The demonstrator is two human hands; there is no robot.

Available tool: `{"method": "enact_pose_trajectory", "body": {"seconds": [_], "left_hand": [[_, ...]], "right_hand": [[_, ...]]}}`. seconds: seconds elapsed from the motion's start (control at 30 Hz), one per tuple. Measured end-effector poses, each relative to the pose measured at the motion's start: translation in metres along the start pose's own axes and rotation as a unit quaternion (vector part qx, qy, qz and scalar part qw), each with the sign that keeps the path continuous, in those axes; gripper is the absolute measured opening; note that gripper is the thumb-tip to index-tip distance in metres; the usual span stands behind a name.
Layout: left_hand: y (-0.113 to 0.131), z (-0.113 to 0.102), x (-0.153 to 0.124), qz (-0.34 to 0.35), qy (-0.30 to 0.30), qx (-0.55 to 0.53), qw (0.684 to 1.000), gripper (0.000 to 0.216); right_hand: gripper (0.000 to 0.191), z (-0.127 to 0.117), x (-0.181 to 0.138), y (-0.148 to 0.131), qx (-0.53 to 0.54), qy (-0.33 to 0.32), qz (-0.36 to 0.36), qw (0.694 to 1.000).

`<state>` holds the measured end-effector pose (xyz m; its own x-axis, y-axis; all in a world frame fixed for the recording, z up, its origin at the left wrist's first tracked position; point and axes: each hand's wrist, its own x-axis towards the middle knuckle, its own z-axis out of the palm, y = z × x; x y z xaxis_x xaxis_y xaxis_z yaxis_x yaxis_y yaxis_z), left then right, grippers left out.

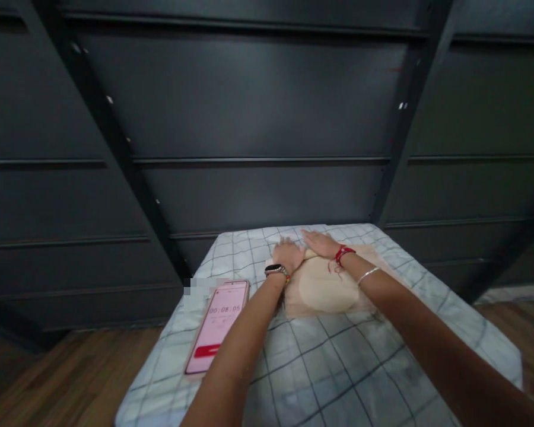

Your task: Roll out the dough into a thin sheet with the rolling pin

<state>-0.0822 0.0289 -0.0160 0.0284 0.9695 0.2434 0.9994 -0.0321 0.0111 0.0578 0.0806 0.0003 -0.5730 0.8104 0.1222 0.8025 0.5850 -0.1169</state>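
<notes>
A flattened round of pale dough (329, 287) lies on a beige-pink sheet (296, 305) in front of me. Across the far part of the dough shows a short stretch of a pale rod, probably a rolling pin (310, 254), mostly covered by my hands. My left hand (288, 254) presses down at its left end, fingers stretched forward and slightly blurred. Reaching in from the right, my right hand (323, 243) lies flat over the other end, its fingers extended to the left. What lies directly beneath both palms is hidden.
A checked white cloth (307, 367) covers the table. Left of my forearm lies a phone (218, 326) showing a running timer. A dark metal panel wall (267, 107) rises right behind the table's far edge; wooden floor (107, 362) shows on both sides.
</notes>
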Motion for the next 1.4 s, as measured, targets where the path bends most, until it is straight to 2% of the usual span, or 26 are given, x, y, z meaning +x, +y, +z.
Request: {"method": "enact_pose_trajectory", "body": {"seconds": [0.13, 0.3, 0.43, 0.57, 0.73, 0.9, 1.03, 1.2, 1.4], "left_hand": [[0.006, 0.002, -0.023, 0.049, 0.056, 0.000, 0.997, 0.044], [0.007, 0.001, -0.052, 0.120, 0.082, -0.026, 0.989, 0.041], [0.000, -0.002, -0.065, 0.179, 0.054, -0.035, 0.982, 0.046], [-0.003, -0.012, -0.060, 0.194, 0.007, -0.053, 0.979, 0.047], [0.021, -0.016, -0.040, 0.212, -0.022, -0.076, 0.974, 0.050], [0.050, -0.007, -0.018, 0.241, -0.002, -0.085, 0.967, 0.047], [0.059, -0.004, -0.005, 0.256, 0.016, -0.064, 0.965, 0.046], [0.063, -0.003, 0.005, 0.271, 0.008, -0.060, 0.961, 0.046], [0.075, -0.001, 0.019, 0.269, -0.013, -0.070, 0.960, 0.049]], "right_hand": [[0.047, -0.007, -0.029, 0.016, -0.016, -0.017, -0.055, 0.998], [0.038, -0.016, -0.082, 0.018, -0.114, 0.002, -0.064, 0.991], [0.031, -0.023, -0.118, 0.001, -0.140, 0.024, -0.072, 0.987], [0.033, -0.033, -0.152, -0.019, -0.116, -0.002, -0.043, 0.992], [0.036, -0.038, -0.188, -0.023, -0.101, -0.020, 0.017, 0.995], [0.040, -0.026, -0.182, -0.013, -0.085, 0.019, 0.049, 0.995], [0.051, -0.011, -0.166, -0.005, -0.038, 0.028, 0.070, 0.996], [0.052, -0.001, -0.161, 0.001, -0.068, 0.059, 0.025, 0.996], [0.048, 0.003, -0.152, 0.021, -0.040, 0.059, -0.049, 0.996]]}}
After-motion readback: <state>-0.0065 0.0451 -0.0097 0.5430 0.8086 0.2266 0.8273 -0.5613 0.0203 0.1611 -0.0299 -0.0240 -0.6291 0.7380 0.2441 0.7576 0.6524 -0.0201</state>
